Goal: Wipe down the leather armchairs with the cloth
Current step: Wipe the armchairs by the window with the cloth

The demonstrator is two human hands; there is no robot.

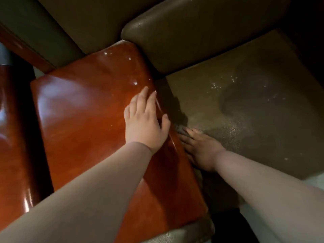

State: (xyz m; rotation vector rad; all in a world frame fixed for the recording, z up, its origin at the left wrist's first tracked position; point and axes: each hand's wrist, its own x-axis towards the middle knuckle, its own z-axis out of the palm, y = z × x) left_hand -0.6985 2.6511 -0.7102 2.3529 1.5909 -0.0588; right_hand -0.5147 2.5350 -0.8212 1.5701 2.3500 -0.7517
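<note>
Cloth (181,129) sits low in the gap btwn armrest (91,120) & seat (245,109), mostly hidden under right hand (201,149), fingers flat, pressing it. Left hand (145,121) lies open on armrest, prob. bracing.

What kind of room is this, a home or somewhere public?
Hard to say: probably a lounge or seating area. Padded leather seat cushion, matching backrest, and a glossy wooden armrest suggest armchairs.
</note>
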